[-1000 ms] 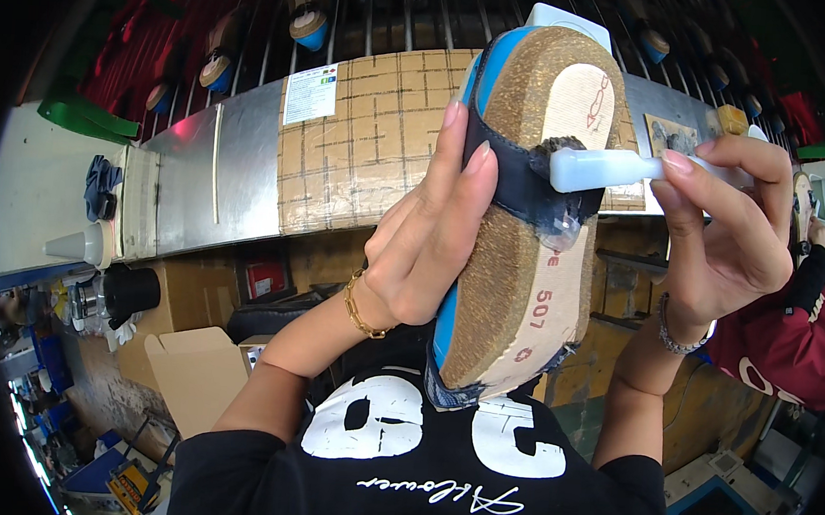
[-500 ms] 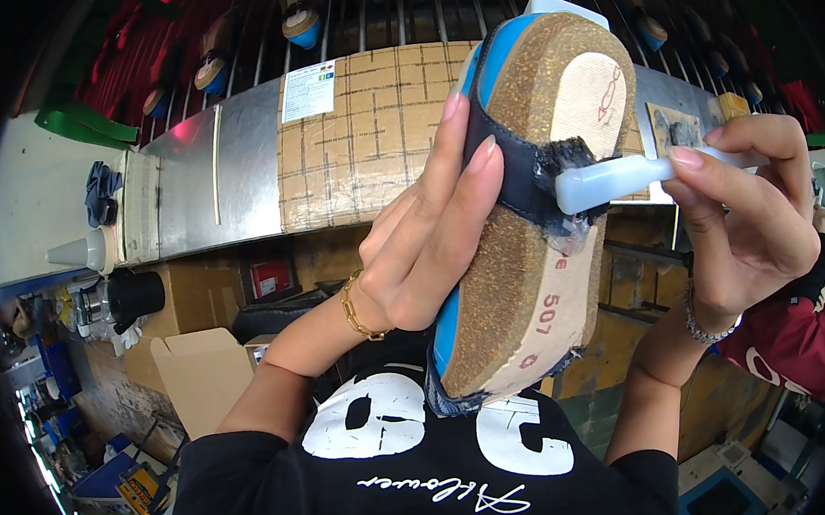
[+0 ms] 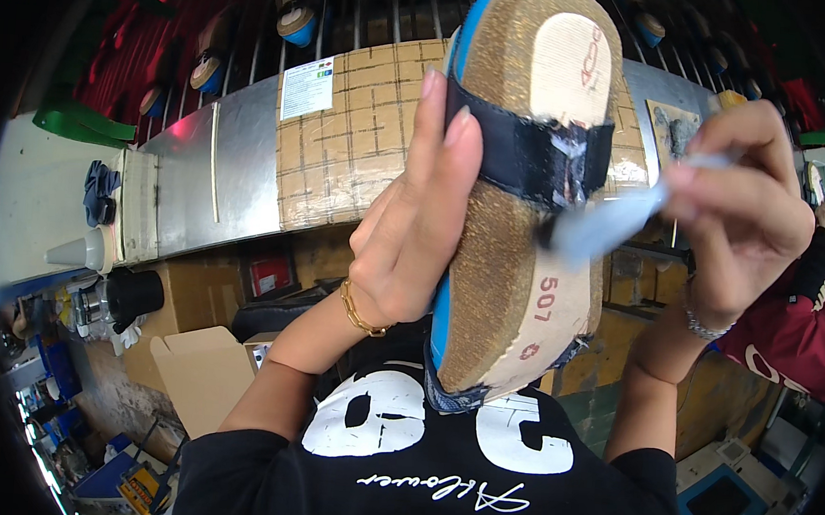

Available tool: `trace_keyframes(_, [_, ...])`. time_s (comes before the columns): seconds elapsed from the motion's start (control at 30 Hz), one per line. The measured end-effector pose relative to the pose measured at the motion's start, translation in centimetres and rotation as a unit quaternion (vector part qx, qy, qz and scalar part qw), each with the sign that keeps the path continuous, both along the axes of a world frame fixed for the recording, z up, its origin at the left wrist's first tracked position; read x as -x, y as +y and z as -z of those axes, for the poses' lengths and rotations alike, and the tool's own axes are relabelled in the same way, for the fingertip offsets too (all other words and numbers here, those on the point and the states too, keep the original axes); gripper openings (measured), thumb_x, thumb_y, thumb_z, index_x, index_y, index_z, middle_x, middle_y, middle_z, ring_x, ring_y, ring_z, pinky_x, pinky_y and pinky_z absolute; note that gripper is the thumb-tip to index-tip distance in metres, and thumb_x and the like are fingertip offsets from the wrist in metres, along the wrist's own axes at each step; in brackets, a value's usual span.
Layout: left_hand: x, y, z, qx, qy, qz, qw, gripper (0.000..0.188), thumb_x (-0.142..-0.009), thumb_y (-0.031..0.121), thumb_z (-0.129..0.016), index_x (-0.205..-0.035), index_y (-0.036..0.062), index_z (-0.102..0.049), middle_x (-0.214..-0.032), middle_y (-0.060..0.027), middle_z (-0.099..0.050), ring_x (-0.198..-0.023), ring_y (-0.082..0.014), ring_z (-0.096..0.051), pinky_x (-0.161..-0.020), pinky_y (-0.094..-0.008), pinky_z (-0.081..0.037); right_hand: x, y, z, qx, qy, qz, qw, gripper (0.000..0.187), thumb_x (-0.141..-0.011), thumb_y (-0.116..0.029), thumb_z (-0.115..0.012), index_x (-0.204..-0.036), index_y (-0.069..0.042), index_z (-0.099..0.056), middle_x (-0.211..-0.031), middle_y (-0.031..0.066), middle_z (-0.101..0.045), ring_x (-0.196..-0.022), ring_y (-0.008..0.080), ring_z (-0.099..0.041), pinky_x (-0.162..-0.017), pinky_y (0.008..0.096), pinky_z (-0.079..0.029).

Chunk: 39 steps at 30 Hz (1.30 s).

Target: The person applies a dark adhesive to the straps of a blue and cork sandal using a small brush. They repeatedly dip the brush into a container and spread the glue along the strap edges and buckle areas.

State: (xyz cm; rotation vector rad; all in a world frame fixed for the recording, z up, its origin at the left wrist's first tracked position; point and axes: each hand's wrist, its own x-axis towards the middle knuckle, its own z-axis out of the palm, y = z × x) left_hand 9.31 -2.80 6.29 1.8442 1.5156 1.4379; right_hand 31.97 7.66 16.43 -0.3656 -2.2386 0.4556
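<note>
One upturned sandal (image 3: 511, 250), 2 o'clock of centre | we judge: light, stiff cork (image 3: 485, 310), strap (image 3: 511, 154) maybe tacky; grip 9-o'clock edge (image 3: 441, 326) | our left hand (image 3: 403, 233) holds there | our right hand (image 3: 746, 209) pinches blurred brush (image 3: 611, 224)

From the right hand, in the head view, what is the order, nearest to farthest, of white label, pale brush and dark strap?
1. Pale brush, held in the right hand
2. Dark strap, left of the hand, across the sole
3. White label, farther left, on the cardboard
</note>
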Motion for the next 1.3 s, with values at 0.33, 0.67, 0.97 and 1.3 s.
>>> trace_keyframes(0.33, [0.3, -0.2, -0.7, 0.065, 0.009, -0.049, 0.997, 0.063, -0.110, 0.045, -0.018, -0.158, 0.0038, -0.013, -0.145, -0.0180, -0.046, -0.124, -0.0216, -0.059, -0.102, -0.0337, -0.053, 0.9, -1.6, 0.7, 0.048, 0.043, 0.062, 0.996, 0.020, -0.080, 0.000, -0.074, -0.100, 0.004, -0.075, -0.090, 0.0092, -0.058, -0.081, 0.0155, -0.052, -0.072, 0.0251, -0.039])
trace_keyframes(0.67, [-0.2, -0.6, -1.2, 0.020, -0.022, -0.016, 0.999, 0.062, -0.110, 0.038, -0.024, -0.158, 0.0037, -0.008, -0.149, -0.0188, -0.042, -0.128, -0.0223, -0.054, -0.107, -0.0350, -0.049, 1.7, -0.7, -0.2, -0.108, 0.052, 0.092, 0.989, 0.023, -0.079, 0.007, -0.073, -0.101, 0.005, -0.074, -0.097, 0.0118, -0.060, -0.086, 0.0171, -0.056, -0.076, 0.0245, -0.043])
trace_keyframes(0.97, [0.1, -0.8, -1.2, 0.001, -0.006, -0.015, 1.000, 0.058, -0.104, 0.023, -0.037, -0.153, -0.0012, -0.017, -0.146, -0.0267, -0.041, -0.123, -0.0280, -0.058, -0.100, -0.0349, -0.052, 1.1, -0.3, -0.7, -0.089, 0.011, 0.054, 0.994, 0.026, -0.072, 0.004, -0.077, -0.097, 0.000, -0.076, -0.094, 0.0132, -0.059, -0.084, 0.0188, -0.055, -0.071, 0.0257, -0.041])
trace_keyframes(1.3, [0.0, -0.7, -1.1, -0.026, 0.010, -0.019, 0.999, 0.056, -0.098, 0.007, -0.051, -0.148, -0.0068, -0.029, -0.142, -0.0354, -0.041, -0.116, -0.0343, -0.063, -0.093, -0.0348, -0.056, 0.2, 0.3, -1.4, -0.020, -0.043, -0.034, 0.998, 0.028, -0.066, -0.001, -0.076, -0.093, -0.002, -0.077, -0.092, 0.0125, -0.059, -0.082, 0.0211, -0.055, -0.070, 0.0288, -0.038])
